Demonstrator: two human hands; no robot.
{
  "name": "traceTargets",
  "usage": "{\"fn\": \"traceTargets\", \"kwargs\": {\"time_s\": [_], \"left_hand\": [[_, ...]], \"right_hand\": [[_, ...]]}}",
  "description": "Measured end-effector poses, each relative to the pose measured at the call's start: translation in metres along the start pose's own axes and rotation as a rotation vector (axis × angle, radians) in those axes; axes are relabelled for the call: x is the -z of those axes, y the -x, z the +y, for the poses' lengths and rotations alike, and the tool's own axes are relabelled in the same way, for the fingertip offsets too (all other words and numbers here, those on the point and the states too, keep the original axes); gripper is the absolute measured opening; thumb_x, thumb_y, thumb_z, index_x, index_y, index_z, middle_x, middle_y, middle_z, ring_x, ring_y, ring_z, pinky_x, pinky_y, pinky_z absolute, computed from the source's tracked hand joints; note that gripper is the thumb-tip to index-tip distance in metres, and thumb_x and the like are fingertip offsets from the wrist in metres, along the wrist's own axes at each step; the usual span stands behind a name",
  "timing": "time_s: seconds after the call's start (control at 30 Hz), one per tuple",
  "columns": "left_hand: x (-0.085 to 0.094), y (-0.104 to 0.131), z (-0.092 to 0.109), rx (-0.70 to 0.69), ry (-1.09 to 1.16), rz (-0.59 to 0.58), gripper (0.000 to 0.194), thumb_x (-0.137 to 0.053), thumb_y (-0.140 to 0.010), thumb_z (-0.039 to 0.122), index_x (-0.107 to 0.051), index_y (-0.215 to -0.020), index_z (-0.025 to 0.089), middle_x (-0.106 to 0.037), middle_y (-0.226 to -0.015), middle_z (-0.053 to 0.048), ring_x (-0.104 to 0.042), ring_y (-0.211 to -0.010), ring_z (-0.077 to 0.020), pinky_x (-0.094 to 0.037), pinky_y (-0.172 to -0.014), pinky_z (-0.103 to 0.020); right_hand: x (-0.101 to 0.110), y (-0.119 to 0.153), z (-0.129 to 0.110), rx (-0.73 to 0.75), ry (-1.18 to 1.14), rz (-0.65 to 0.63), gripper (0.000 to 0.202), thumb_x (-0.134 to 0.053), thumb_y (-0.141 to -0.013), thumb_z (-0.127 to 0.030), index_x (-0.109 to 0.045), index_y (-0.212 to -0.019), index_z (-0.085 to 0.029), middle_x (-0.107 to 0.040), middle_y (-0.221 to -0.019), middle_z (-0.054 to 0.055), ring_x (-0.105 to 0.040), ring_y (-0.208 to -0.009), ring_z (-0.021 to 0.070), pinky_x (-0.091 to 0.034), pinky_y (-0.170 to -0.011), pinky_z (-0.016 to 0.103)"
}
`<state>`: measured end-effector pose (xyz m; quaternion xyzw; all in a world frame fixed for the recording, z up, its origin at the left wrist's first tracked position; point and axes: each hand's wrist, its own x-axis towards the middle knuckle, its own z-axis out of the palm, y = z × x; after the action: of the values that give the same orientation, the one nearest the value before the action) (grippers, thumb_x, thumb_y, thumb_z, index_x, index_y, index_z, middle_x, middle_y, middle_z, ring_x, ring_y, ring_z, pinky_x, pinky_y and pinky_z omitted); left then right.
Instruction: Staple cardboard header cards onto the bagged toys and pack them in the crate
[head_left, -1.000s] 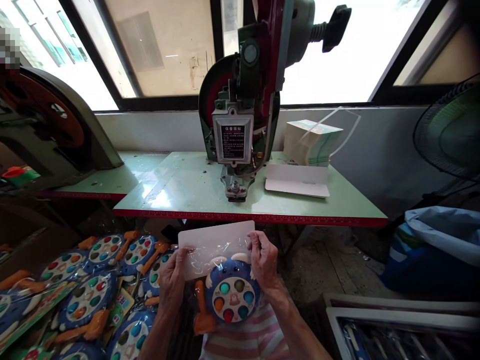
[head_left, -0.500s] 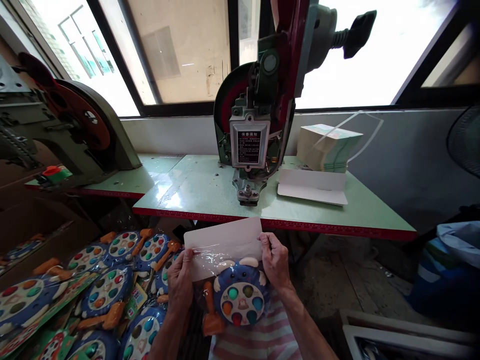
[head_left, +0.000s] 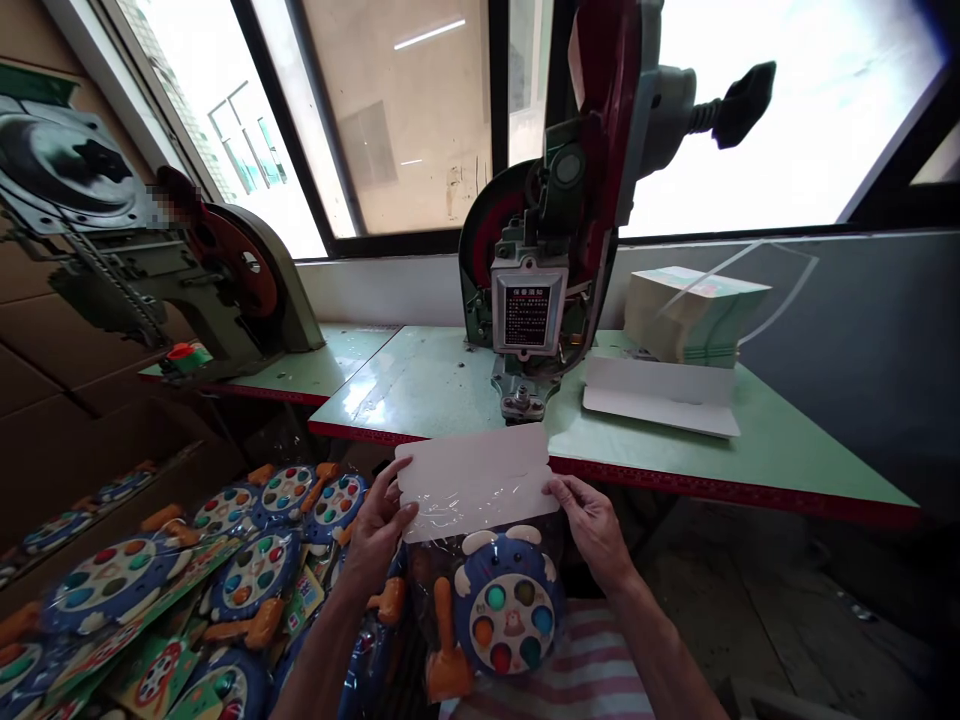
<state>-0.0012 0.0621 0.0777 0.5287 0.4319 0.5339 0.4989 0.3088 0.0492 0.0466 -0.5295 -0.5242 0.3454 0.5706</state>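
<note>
White card (head_left: 474, 458) spans the space between my two grips as I watch through the head view. My left grip (head_left: 377, 527) has the card's left end, thumb on the front and forefinger spread above it; my right grip (head_left: 591, 525) pinches the right edge, thumb and fingers nearly together. Clear film (head_left: 450, 508) covers the card's lower part. Below the card, between both grips, sits the bagged blue toy (head_left: 510, 620), an orange hammer (head_left: 447, 655) just beside it; I cannot tell whether the toy rests on the striped cloth (head_left: 607, 665). Compared with half a second ago, the card shows taller, with notches at both ends, and covers more of the worktop's (head_left: 405, 385) red edge; my left forefinger has moved up.
</note>
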Motion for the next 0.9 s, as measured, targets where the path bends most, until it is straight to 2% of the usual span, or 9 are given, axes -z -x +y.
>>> {"fn": "traceTargets", "kwargs": {"time_s": [0.07, 0.13, 0.2, 0.27, 0.33, 0.37, 0.47, 0.67, 0.9], "left_hand": [[-0.003, -0.001, -0.002, -0.004, 0.058, 0.030, 0.089, -0.078, -0.083, 0.042, -0.031, -0.158, 0.032, -0.069, -0.120, -0.008, -0.070, -0.093, -0.0213, -0.059, -0.077, -0.031], [-0.007, 0.001, -0.006, 0.049, 0.088, 0.085, 0.091, -0.080, -0.082, 0.042, -0.029, -0.157, 0.033, -0.070, -0.124, -0.009, -0.072, -0.096, -0.0232, -0.061, -0.077, -0.033], [-0.011, 0.005, -0.010, 0.152, 0.089, 0.097, 0.077, -0.080, -0.082, 0.044, -0.044, -0.147, 0.026, -0.072, -0.120, -0.010, -0.073, -0.090, -0.0236, -0.062, -0.068, -0.032], [-0.013, 0.009, -0.012, 0.208, 0.088, 0.091, 0.055, -0.080, -0.081, 0.047, -0.062, -0.125, 0.019, -0.075, -0.113, -0.011, -0.072, -0.083, -0.0227, -0.060, -0.059, -0.029], [-0.014, 0.009, -0.011, 0.182, 0.093, 0.110, 0.046, -0.082, -0.078, 0.049, -0.069, -0.108, 0.016, -0.076, -0.109, -0.010, -0.072, -0.081, -0.0218, -0.061, -0.058, -0.028], [-0.014, 0.009, -0.009, 0.157, 0.095, 0.124, 0.046, -0.083, -0.076, 0.049, -0.071, -0.106, 0.015, -0.077, -0.107, -0.010, -0.072, -0.081, -0.0218, -0.061, -0.059, -0.029], [-0.014, 0.006, -0.006, 0.116, 0.109, 0.132, 0.050, -0.085, -0.074, 0.048, -0.073, -0.111, 0.016, -0.077, -0.106, -0.009, -0.072, -0.083, -0.0232, -0.062, -0.062, -0.029], [-0.014, 0.002, -0.015, 0.088, 0.132, 0.163, 0.044, -0.084, -0.076, 0.049, -0.076, -0.104, 0.016, -0.078, -0.101, -0.008, -0.073, -0.082, -0.0233, -0.061, -0.062, -0.029], [-0.013, 0.002, -0.020, 0.064, 0.067, 0.146, 0.042, -0.079, -0.081, 0.050, -0.077, -0.108, 0.017, -0.079, -0.096, -0.007, -0.073, -0.085, -0.0234, -0.059, -0.076, -0.031]], "right_hand": [[0.000, 0.003, -0.002, -0.016, 0.030, 0.020, 0.045, -0.060, -0.093, -0.062, -0.073, -0.081, -0.020, -0.072, -0.083, 0.005, -0.065, -0.083, 0.0241, -0.051, -0.075, 0.031], [0.000, 0.005, -0.003, -0.005, 0.046, 0.060, 0.046, -0.059, -0.092, -0.062, -0.073, -0.081, -0.020, -0.071, -0.080, 0.005, -0.064, -0.079, 0.0236, -0.050, -0.072, 0.030], [-0.001, 0.007, -0.002, -0.003, 0.045, 0.084, 0.046, -0.059, -0.092, -0.063, -0.073, -0.082, -0.020, -0.072, -0.083, 0.006, -0.064, -0.081, 0.0241, -0.050, -0.073, 0.030], [-0.001, 0.007, -0.001, -0.015, 0.033, 0.086, 0.046, -0.060, -0.092, -0.062, -0.074, -0.085, -0.019, -0.073, -0.087, 0.007, -0.064, -0.083, 0.0248, -0.050, -0.075, 0.031], [0.000, 0.007, 0.000, -0.030, 0.010, 0.084, 0.043, -0.062, -0.092, -0.060, -0.074, -0.089, -0.019, -0.073, -0.090, 0.007, -0.064, -0.086, 0.0248, -0.049, -0.078, 0.031], [0.000, 0.007, 0.000, -0.036, -0.005, 0.085, 0.041, -0.063, -0.091, -0.059, -0.073, -0.090, -0.020, -0.073, -0.090, 0.006, -0.064, -0.087, 0.0243, -0.049, -0.077, 0.030], [0.001, 0.005, 0.001, -0.043, -0.058, 0.080, 0.035, -0.067, -0.091, -0.056, -0.069, -0.091, -0.021, -0.069, -0.086, 0.003, -0.061, -0.083, 0.0217, -0.048, -0.072, 0.028], [0.001, 0.003, 0.003, -0.042, -0.119, 0.087, 0.035, -0.070, -0.088, -0.056, -0.065, -0.089, -0.022, -0.065, -0.082, 0.002, -0.058, -0.078, 0.0199, -0.047, -0.069, 0.028], [0.001, 0.005, 0.005, -0.044, -0.127, 0.096, 0.036, -0.070, -0.088, -0.057, -0.064, -0.089, -0.021, -0.065, -0.081, 0.002, -0.058, -0.077, 0.0202, -0.047, -0.068, 0.028]]}}
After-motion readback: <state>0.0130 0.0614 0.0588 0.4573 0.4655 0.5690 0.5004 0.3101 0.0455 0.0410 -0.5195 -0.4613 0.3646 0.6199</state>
